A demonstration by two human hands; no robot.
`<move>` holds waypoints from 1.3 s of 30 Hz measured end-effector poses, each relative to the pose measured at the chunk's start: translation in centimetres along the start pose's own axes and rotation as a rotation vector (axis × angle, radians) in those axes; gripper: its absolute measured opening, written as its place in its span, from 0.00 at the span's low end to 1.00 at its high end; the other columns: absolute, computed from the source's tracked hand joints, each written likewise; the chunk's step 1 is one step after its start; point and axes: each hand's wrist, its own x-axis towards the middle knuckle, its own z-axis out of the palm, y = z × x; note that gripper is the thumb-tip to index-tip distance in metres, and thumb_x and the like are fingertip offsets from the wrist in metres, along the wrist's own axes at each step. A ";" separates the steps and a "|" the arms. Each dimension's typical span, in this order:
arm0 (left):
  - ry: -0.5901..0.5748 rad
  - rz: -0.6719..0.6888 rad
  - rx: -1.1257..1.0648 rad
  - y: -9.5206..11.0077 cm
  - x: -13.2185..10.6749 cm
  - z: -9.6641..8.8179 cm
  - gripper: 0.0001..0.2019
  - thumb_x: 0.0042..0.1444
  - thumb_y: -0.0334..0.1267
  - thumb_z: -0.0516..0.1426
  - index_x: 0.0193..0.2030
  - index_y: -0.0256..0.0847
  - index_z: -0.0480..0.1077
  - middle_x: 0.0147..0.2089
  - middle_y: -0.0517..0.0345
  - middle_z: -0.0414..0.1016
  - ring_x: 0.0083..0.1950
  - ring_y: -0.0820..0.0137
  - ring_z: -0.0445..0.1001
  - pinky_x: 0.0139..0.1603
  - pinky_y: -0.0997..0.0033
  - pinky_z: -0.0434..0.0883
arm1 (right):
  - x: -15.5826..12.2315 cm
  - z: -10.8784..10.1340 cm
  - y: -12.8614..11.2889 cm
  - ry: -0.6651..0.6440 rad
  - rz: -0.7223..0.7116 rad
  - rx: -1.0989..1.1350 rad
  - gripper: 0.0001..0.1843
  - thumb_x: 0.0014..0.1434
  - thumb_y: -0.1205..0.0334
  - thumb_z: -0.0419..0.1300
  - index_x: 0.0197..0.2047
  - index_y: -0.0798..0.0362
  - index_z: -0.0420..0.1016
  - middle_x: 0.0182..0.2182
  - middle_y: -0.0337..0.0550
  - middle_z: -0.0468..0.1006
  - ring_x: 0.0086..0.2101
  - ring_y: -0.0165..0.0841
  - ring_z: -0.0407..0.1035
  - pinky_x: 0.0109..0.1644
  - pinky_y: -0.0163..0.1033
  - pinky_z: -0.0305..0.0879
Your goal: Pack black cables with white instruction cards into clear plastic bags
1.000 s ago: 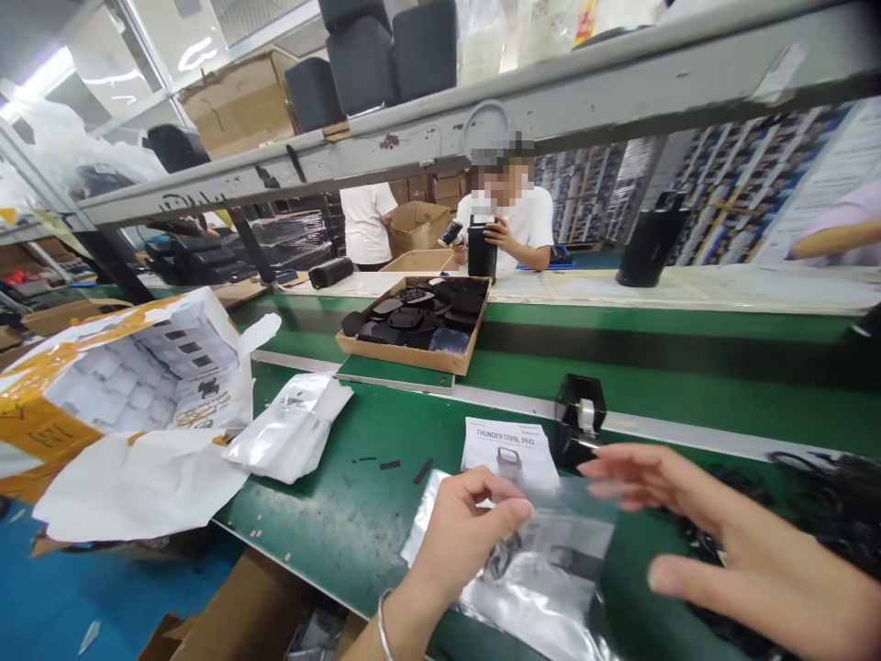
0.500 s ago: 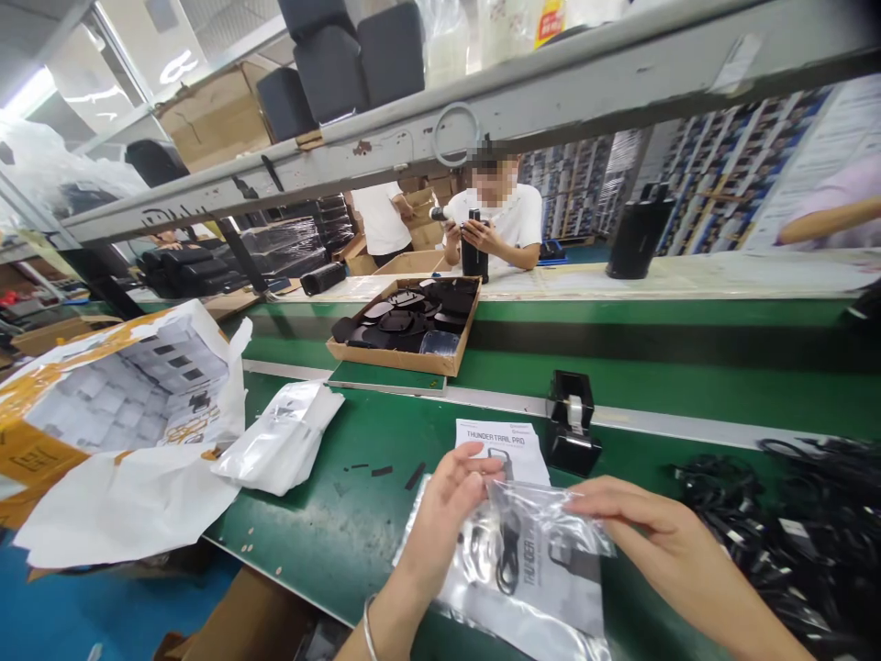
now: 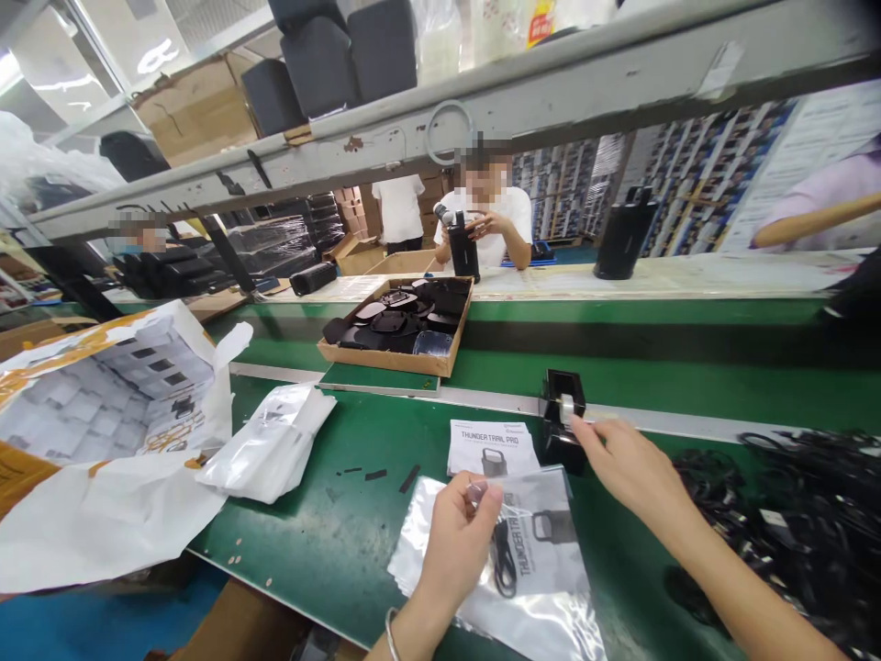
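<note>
My left hand (image 3: 458, 532) is closed on the upper edge of a clear plastic bag (image 3: 551, 606), its thumb and fingers pinched together. Inside the bag lie a coiled black cable (image 3: 505, 560) and a printed leaflet (image 3: 547, 542) marked THUNDER TRAIL. The bag rests on a stack of similar clear bags. My right hand (image 3: 626, 464) reaches to a black tape dispenser (image 3: 563, 445), thumb and fingertips closed at the end of its clear tape (image 3: 566, 408). Just behind the bag, more leaflets (image 3: 492, 441) titled THUNDER TRAIL PRO lie on the green bench.
Tangled black cables (image 3: 777, 523) heap at the right. A shallow carton (image 3: 385, 359) of black parts stands behind. White plastic packets (image 3: 275, 441) and an open paper-lined package (image 3: 220, 395) sit left. Across the bench, a person handles a black speaker-like cylinder (image 3: 464, 250). A metal beam (image 3: 385, 138) spans overhead.
My right hand has left the bag and moved up to the tape dispenser. My left hand now pinches the bag's upper edge, and the bag lies flatter.
</note>
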 end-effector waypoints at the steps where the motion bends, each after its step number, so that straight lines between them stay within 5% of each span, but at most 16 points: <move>1: 0.000 0.001 0.009 -0.1 0.0 0.0 0.17 0.55 0.52 0.56 0.29 0.38 0.64 0.25 0.65 0.58 0.27 0.75 0.58 0.29 0.75 0.57 | 0.4 0.2 -0.1 -0.028 0.020 0.030 0.18 0.50 0.46 0.57 0.19 0.51 0.72 0.23 0.46 0.74 0.26 0.44 0.71 0.32 0.48 0.64; 4: 0.032 0.007 0.058 -0.2 0.0 -0.1 0.16 0.56 0.50 0.55 0.29 0.38 0.64 0.25 0.66 0.58 0.26 0.75 0.57 0.28 0.76 0.57 | 0.7 1.0 -0.3 -0.063 0.094 0.198 0.16 0.48 0.47 0.58 0.25 0.52 0.75 0.21 0.42 0.75 0.20 0.37 0.70 0.28 0.44 0.68; 8: 0.068 0.020 0.115 -0.6 0.1 -0.4 0.14 0.57 0.47 0.54 0.29 0.38 0.64 0.24 0.65 0.59 0.26 0.75 0.58 0.27 0.76 0.58 | -0.9 1.8 -0.3 -0.051 0.124 0.390 0.22 0.48 0.44 0.56 0.36 0.53 0.75 0.37 0.48 0.79 0.32 0.38 0.76 0.38 0.42 0.73; 15: 0.060 0.024 0.082 -1.0 0.5 -0.4 0.13 0.58 0.46 0.53 0.32 0.38 0.67 0.27 0.61 0.64 0.30 0.70 0.66 0.32 0.73 0.63 | -2.7 2.9 1.3 -0.002 0.050 0.190 0.18 0.45 0.44 0.57 0.22 0.50 0.77 0.47 0.52 0.70 0.53 0.49 0.62 0.51 0.47 0.62; 20: 0.071 0.030 0.102 -0.9 0.4 -0.5 0.13 0.59 0.46 0.52 0.34 0.38 0.67 0.27 0.63 0.62 0.29 0.72 0.64 0.31 0.73 0.63 | -3.8 2.0 2.4 -0.083 0.018 0.033 0.17 0.45 0.45 0.57 0.20 0.50 0.73 0.30 0.47 0.73 0.32 0.44 0.68 0.36 0.47 0.61; 23: 0.084 0.045 0.141 -0.7 0.1 -0.5 0.13 0.60 0.46 0.52 0.34 0.38 0.66 0.27 0.62 0.63 0.29 0.71 0.65 0.31 0.74 0.63 | -5.9 1.1 1.3 -0.273 -0.029 0.148 0.21 0.53 0.42 0.53 0.23 0.49 0.72 0.18 0.38 0.69 0.25 0.35 0.66 0.32 0.39 0.61; 27: 0.065 0.061 0.179 -0.2 -0.4 -0.1 0.13 0.60 0.47 0.52 0.33 0.38 0.66 0.27 0.62 0.65 0.29 0.73 0.65 0.30 0.75 0.63 | -8.1 1.6 -1.4 -0.527 -0.017 0.301 0.24 0.56 0.41 0.49 0.22 0.51 0.66 0.19 0.36 0.69 0.20 0.29 0.62 0.26 0.34 0.60; 32: 0.042 0.038 0.187 0.3 -1.3 0.4 0.13 0.59 0.46 0.53 0.32 0.38 0.66 0.24 0.63 0.66 0.24 0.76 0.61 0.25 0.78 0.59 | -7.7 3.6 -2.8 -0.539 0.084 0.097 0.25 0.57 0.41 0.45 0.21 0.51 0.65 0.19 0.40 0.76 0.12 0.27 0.58 0.18 0.34 0.52; 39: 0.091 -0.072 -0.081 0.1 -1.5 -0.9 0.18 0.51 0.53 0.59 0.31 0.37 0.66 0.24 0.62 0.66 0.25 0.75 0.63 0.28 0.77 0.62 | -8.3 3.7 -2.1 -0.423 0.007 -0.309 0.27 0.55 0.39 0.49 0.14 0.48 0.54 0.14 0.41 0.72 0.20 0.38 0.66 0.23 0.37 0.50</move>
